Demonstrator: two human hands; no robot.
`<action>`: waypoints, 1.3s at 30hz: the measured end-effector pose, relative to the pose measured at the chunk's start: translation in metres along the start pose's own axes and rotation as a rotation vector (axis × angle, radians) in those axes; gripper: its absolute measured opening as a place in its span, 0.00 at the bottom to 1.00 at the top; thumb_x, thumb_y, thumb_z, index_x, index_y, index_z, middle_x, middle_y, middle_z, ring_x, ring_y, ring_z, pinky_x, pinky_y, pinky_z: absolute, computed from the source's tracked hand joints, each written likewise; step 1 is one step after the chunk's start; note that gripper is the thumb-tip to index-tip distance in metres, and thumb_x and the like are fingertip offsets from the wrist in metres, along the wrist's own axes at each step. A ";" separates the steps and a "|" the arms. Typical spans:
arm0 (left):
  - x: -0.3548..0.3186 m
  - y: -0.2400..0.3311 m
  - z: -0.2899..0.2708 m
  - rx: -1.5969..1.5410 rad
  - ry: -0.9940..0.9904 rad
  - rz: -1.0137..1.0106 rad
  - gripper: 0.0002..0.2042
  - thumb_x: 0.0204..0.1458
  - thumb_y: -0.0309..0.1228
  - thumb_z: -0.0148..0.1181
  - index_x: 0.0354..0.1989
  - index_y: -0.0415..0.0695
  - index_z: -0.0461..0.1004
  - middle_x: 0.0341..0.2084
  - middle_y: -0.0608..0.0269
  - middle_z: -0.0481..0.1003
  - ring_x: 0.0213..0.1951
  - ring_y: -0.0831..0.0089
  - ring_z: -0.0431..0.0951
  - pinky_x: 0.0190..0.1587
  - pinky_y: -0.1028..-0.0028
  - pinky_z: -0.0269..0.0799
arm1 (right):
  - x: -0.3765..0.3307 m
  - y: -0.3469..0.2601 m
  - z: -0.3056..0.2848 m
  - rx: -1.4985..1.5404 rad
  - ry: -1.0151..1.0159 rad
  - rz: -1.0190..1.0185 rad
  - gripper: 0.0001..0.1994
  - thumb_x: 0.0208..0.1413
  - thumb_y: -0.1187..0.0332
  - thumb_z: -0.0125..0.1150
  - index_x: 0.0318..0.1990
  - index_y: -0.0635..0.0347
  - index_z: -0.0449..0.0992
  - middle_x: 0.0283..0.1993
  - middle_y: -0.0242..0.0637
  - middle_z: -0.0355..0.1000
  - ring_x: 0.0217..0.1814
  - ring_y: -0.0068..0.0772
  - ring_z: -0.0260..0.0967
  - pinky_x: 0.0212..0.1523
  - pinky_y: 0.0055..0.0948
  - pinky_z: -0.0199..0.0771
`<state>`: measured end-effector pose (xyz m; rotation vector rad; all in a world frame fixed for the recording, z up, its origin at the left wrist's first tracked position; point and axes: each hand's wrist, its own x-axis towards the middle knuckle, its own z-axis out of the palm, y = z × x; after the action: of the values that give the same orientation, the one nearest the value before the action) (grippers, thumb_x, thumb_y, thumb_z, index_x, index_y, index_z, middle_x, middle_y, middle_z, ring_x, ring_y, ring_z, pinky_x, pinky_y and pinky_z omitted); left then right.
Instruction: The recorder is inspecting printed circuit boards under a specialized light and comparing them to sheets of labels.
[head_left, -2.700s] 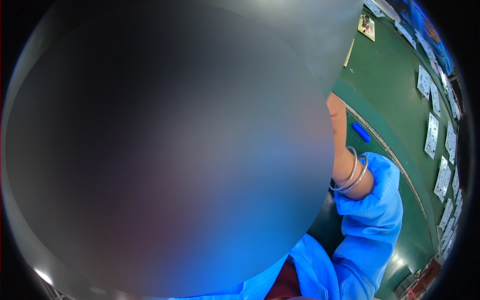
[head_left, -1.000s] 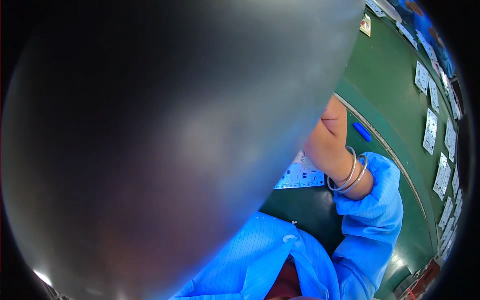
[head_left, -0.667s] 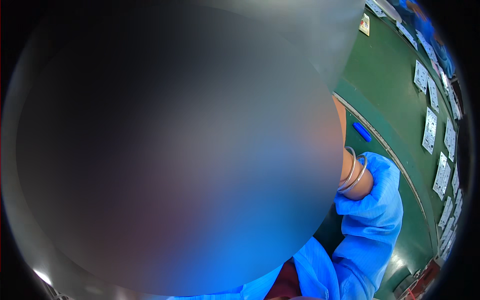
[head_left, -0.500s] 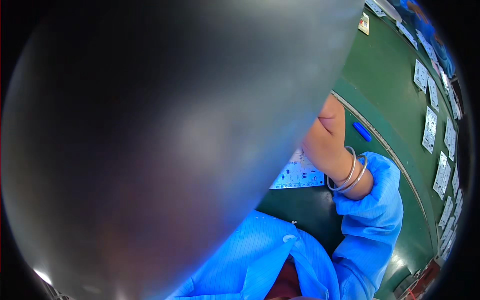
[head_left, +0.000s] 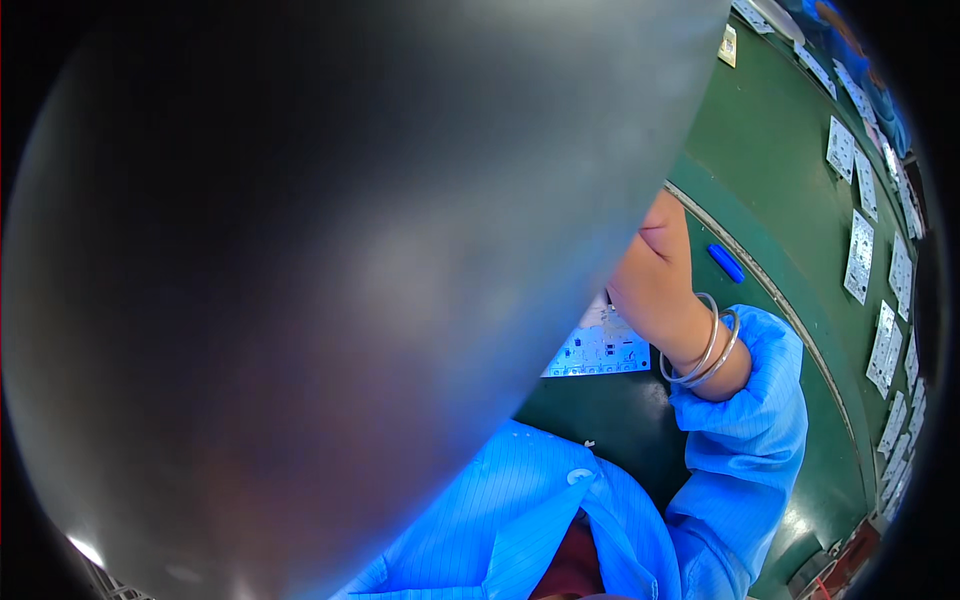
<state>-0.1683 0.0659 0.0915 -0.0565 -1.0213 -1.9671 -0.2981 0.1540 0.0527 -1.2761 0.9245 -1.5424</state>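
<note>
A large dark, blurred surface (head_left: 330, 280) close to the camera covers the left and middle of the head view. Past its edge shows the back of my right hand (head_left: 655, 265), with two silver bangles (head_left: 705, 350) at the wrist and a blue sleeve (head_left: 750, 400). The fingers of this hand are hidden behind the dark surface. Beside and partly beneath the hand lies a white circuit board (head_left: 612, 352) with small dark parts; only its lower right corner is visible. Whether the hand grips the board cannot be seen. My left hand is out of sight.
A short blue capped object (head_left: 726, 263) lies right of my hand on the green table (head_left: 640, 410). Beyond a pale metal rail (head_left: 770, 285), several white circuit boards (head_left: 858, 258) rest on a green surface. A small cream packet (head_left: 728, 47) lies farther off. Another person's blue sleeve (head_left: 885, 110) shows top right.
My right hand and wrist have shifted very slightly to the right. The blurred surface and the circuit board by my hand look almost the same.
</note>
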 end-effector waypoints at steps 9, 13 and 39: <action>0.005 0.004 -0.005 0.039 -0.206 0.016 0.34 0.47 0.61 0.33 0.51 0.44 0.58 0.25 0.54 0.70 0.21 0.65 0.67 0.18 0.71 0.64 | -0.005 0.006 -0.001 0.001 0.020 -0.054 0.08 0.56 0.72 0.42 0.30 0.62 0.68 0.27 0.27 0.67 0.27 0.13 0.60 0.27 0.14 0.60; -0.001 0.006 0.008 0.028 -0.036 0.014 0.34 0.47 0.61 0.33 0.51 0.44 0.58 0.25 0.54 0.69 0.22 0.64 0.67 0.16 0.71 0.64 | -0.003 0.004 0.004 -0.039 0.005 -0.054 0.08 0.56 0.71 0.42 0.34 0.63 0.68 0.30 0.29 0.68 0.30 0.14 0.61 0.30 0.15 0.61; 0.000 -0.001 0.000 0.015 0.022 -0.018 0.34 0.46 0.61 0.35 0.50 0.43 0.59 0.25 0.54 0.70 0.26 0.64 0.68 0.21 0.72 0.64 | 0.003 0.004 0.006 -0.239 0.050 -0.160 0.07 0.54 0.75 0.42 0.34 0.64 0.68 0.31 0.29 0.67 0.31 0.15 0.61 0.32 0.16 0.61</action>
<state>-0.1689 0.0657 0.0910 -0.0169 -1.0252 -1.9718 -0.2916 0.1495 0.0510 -1.5166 1.0865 -1.6298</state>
